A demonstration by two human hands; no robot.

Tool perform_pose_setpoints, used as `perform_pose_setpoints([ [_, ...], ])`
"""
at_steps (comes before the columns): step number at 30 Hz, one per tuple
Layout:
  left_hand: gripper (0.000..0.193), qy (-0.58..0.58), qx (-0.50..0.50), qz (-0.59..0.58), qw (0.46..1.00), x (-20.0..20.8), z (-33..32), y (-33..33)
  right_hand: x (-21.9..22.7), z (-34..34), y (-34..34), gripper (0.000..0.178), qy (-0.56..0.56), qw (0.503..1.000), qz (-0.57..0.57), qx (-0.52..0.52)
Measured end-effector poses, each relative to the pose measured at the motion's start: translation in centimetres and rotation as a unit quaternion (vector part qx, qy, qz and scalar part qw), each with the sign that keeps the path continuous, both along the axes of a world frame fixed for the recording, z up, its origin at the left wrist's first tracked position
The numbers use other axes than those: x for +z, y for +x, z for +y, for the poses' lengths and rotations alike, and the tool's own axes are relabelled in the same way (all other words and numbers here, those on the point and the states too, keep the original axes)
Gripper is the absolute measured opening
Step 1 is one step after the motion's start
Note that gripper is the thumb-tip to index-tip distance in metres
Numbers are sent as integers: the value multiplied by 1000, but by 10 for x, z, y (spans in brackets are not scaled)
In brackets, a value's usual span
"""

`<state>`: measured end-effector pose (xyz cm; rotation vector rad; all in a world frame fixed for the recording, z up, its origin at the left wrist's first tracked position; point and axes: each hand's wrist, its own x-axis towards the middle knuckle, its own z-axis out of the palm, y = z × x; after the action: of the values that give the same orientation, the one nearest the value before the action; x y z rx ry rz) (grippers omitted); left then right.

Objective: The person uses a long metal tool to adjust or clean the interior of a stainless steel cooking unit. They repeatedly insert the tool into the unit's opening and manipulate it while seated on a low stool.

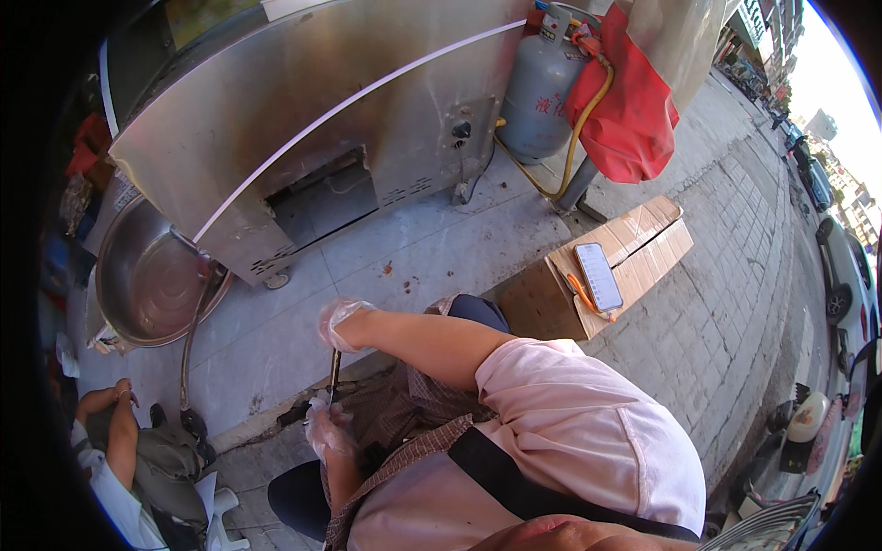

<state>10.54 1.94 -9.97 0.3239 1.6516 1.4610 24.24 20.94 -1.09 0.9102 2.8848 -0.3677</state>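
1. Head view: here's the right hand (344, 323), gloved in clear plastic, fingers closed around the upper end of a slim dark tool (334, 372).
2. Just below it comes the left hand (329, 432), gloved too, at the tool's lower end, perhaps to steady it; whether it grips, I cannot tell.
3. Over to the right of the right hand, a phone (599, 275) lies on a cardboard box (542, 298), seemingly a handy perch within sight.
4. Above that hand stands a steel cabinet (276, 101); up and to the right, a gas cylinder (533, 101) beside it, presumably for fuel.
5. Left of both hands, a metal basin (138, 275).
6. The count: two gloved hands, and one each of tool, phone, box, cabinet, cylinder, basin!
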Motion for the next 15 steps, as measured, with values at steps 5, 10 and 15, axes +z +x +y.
perform_pose_setpoints([
  [5,36,-56,-95,89,990,-1,-3,0,-1,-1,1,14,1,1000,-16,26],
  [10,46,-17,-31,-149,988,-8,-2,-5,-25,6,-3,13,28,999,38,-18],
  [15,49,22,-10,-287,958,-5,0,-11,-46,-2,-19,10,46,997,43,49],
])
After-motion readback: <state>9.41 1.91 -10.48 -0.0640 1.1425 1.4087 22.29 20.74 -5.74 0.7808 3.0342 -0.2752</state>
